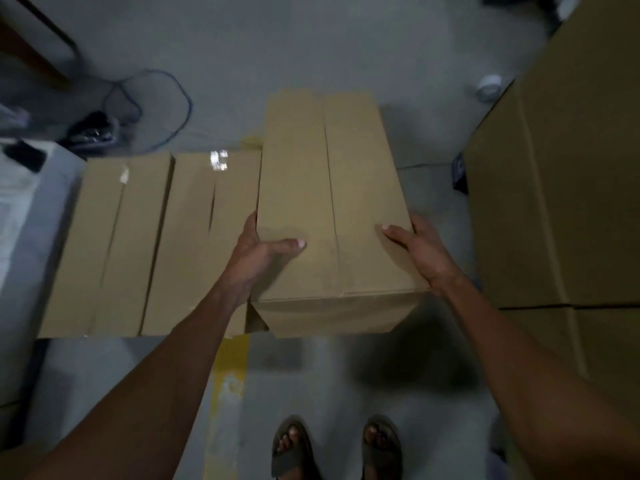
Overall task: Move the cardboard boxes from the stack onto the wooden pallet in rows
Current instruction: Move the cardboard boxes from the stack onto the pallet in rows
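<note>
I hold a brown cardboard box [332,209] in front of me, above the floor. My left hand [258,258] grips its near left corner, thumb on the top face. At the near right edge my right hand [420,252] grips it the same way, thumb on top. Two more cardboard boxes [110,244] [201,237] lie side by side low down to the left of the held box. The tall cardboard stack [561,174] fills the right side. The wooden pallet is hidden from view.
A standing fan [149,112] sits on the grey floor at the back left. A white tape roll [489,86] lies at the back right beside the stack. A yellow floor line [230,379] runs toward my sandalled feet [337,448]. A white object [31,188] stands at the left edge.
</note>
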{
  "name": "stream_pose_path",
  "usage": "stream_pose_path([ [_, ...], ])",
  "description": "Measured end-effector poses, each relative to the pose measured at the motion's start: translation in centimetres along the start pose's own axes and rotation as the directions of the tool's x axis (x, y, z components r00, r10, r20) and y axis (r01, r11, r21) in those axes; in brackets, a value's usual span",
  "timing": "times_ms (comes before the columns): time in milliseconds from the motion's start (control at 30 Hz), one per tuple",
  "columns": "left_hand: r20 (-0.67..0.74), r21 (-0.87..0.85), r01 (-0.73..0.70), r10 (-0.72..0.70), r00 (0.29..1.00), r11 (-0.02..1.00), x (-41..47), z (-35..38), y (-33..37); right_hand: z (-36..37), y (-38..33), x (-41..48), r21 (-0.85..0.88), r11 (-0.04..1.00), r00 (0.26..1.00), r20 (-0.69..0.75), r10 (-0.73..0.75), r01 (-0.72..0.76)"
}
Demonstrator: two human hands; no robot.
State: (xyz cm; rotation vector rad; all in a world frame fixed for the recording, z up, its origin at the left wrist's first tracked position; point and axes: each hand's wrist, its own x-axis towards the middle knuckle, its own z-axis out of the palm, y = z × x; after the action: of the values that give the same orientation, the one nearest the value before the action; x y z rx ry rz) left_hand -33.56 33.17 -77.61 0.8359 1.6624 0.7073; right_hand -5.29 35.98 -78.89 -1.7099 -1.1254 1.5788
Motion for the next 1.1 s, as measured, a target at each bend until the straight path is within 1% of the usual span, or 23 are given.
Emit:
stream_pose_path([
  [100,-0.031,-0.004,-0.080,0.080,0.996,0.997,-5.3,-1.1,8.9,-3.0,-9.1,-3.9,-0.024,0.994,0.994,-0.008,-0.107,0.107],
  [167,-0.037,-0.006,-0.163,0.163,0.986,0.987,-9.5,-2.1,15.6,-4.9,-15.6,-7.4,-0.021,0.982,0.983,-0.008,-0.186,0.186],
  [267,-0.009,-0.018,-0.289,0.288,0.957,0.957,-17.3,-3.4,25.2,-7.8,-24.3,-14.2,0.023,0.964,0.964,-0.031,-0.263,0.264],
  [333,0.019,-0.044,-0.341,0.342,0.939,0.939,-23.0,-4.6,31.2,-9.8,-29.7,-19.2,0.029,0.943,0.943,-0.044,-0.330,0.331],
  [467,0.046,-0.088,-0.442,0.447,0.893,0.893,-34.1,-6.9,39.4,-13.0,-38.4,-30.8,0.065,0.907,0.908,-0.081,-0.411,0.416],
  [567,0.031,-0.142,-0.507,0.516,0.856,0.850,-42.3,-7.4,42.8,-14.8,-42.3,-40.2,0.071,0.865,0.866,-0.115,-0.487,0.496],
  [667,0.075,-0.173,-0.568,0.586,0.807,0.805,-50.3,-7.5,43.8,-16.1,-43.5,-49.8,0.059,0.840,0.835,-0.166,-0.525,0.540],
  [800,0.135,-0.209,-0.631,0.661,0.738,0.747,-59.4,-6.9,42.6,-17.2,-42.1,-61.5,0.032,0.814,0.798,-0.225,-0.559,0.580],
  [967,0.198,-0.224,-0.664,0.700,0.686,0.714,-67.6,-3.7,40.4,-19.7,-38.4,-72.2,-0.042,0.818,0.774,-0.298,-0.558,0.573],
  [1100,0.274,-0.246,-0.662,0.706,0.653,0.708,-72.7,1.3,39.3,-23.6,-34.4,-78.5,-0.064,0.834,0.755,-0.391,-0.526,0.548],
])
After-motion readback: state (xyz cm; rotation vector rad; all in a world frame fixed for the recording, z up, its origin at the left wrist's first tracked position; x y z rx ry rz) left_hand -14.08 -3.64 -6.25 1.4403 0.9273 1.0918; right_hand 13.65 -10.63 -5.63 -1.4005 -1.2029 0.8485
